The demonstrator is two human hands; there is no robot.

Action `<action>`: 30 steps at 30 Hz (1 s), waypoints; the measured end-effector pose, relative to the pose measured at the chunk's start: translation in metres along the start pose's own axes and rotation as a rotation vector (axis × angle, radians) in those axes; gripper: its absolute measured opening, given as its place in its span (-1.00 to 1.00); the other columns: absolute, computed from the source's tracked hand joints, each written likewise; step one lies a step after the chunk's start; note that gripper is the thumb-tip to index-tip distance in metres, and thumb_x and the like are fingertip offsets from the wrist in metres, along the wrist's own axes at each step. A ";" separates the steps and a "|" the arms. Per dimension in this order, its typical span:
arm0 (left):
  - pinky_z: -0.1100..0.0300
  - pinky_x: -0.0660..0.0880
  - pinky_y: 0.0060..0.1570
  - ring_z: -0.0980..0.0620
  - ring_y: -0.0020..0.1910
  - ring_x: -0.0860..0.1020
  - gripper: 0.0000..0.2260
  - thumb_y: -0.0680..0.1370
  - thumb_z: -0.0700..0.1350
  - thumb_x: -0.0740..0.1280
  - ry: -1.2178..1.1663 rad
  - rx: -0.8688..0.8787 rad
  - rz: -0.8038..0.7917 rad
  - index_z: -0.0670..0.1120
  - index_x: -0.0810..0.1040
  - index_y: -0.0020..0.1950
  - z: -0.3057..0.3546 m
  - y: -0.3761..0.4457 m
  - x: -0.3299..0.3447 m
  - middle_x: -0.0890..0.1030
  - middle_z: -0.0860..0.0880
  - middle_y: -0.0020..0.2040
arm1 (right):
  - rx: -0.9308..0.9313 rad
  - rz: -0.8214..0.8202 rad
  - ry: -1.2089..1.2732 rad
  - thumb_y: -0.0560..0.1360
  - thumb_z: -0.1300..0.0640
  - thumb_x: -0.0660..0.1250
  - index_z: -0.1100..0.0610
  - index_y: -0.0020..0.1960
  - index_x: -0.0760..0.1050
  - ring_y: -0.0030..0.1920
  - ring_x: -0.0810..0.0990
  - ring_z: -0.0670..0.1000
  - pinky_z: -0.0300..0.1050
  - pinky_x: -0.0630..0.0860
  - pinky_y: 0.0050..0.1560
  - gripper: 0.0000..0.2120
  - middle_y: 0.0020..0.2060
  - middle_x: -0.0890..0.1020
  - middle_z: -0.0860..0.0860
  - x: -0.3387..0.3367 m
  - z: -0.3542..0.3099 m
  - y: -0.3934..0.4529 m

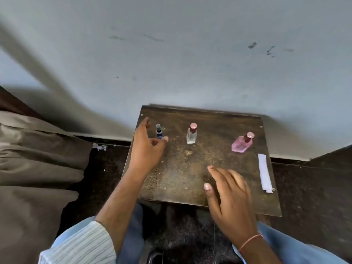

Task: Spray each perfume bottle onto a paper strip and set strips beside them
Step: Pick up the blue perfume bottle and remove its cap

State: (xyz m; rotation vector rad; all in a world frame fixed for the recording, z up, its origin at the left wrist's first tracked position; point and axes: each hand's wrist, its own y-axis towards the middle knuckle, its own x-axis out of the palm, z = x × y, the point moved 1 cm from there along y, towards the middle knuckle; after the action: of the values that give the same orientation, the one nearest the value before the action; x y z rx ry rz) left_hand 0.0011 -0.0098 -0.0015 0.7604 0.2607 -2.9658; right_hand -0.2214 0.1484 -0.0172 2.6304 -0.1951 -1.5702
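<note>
Three perfume bottles stand in a row at the back of a small dark wooden table (181, 172). A slim blue bottle (159, 131) is at the left, a clear bottle with a pink cap (191, 133) in the middle, and a pink bottle with a pink cap (242, 142) at the right. A stack of white paper strips (264, 172) lies along the right edge. My left hand (147, 147) hovers just left of the blue bottle, fingers spread and curled, thumb near its base, holding nothing. My right hand (231, 201) rests flat, fingers apart, near the front edge.
A pale wall rises right behind the table. A brown cushion or bedding (34, 159) fills the left side. The floor (308, 197) is dark speckled stone. A scrap of white paper (99, 147) lies on the floor by the wall. My knees in blue trousers are below the table.
</note>
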 end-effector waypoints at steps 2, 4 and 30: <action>0.33 0.58 -0.10 0.13 -0.07 0.72 -0.23 0.62 -0.07 0.52 0.034 -0.002 -0.022 0.07 0.17 0.72 -0.002 0.011 0.004 0.43 0.19 0.52 | -0.038 0.013 0.025 0.71 -0.10 0.16 0.01 0.51 0.51 0.40 0.49 0.06 0.06 0.44 0.37 -0.56 0.37 0.62 -0.12 0.004 0.004 0.009; 0.28 0.60 -0.11 0.14 -0.13 0.70 -0.34 0.61 -0.06 0.52 0.093 -0.019 -0.028 0.11 0.31 0.66 -0.006 0.014 0.005 0.59 0.18 0.36 | -0.039 0.012 0.028 0.71 -0.08 0.19 0.03 0.50 0.52 0.37 0.50 0.05 0.09 0.50 0.32 -0.58 0.35 0.63 -0.12 0.008 0.007 0.014; 0.24 0.70 -0.16 0.14 0.02 0.78 -0.63 0.62 -0.29 0.48 -0.072 0.249 -0.785 0.11 0.69 0.32 0.006 -0.026 0.050 0.81 0.12 0.11 | 0.236 -0.025 0.753 0.55 0.07 0.57 -0.07 0.38 0.64 -0.11 0.69 -0.15 -0.32 0.59 -0.05 -0.59 0.18 0.72 -0.13 0.012 0.025 0.035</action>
State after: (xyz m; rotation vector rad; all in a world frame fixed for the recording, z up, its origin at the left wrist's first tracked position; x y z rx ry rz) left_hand -0.0480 0.0135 -0.0169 0.6871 0.2251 -3.8179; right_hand -0.2407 0.1120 -0.0351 3.1863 -0.3047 -0.4885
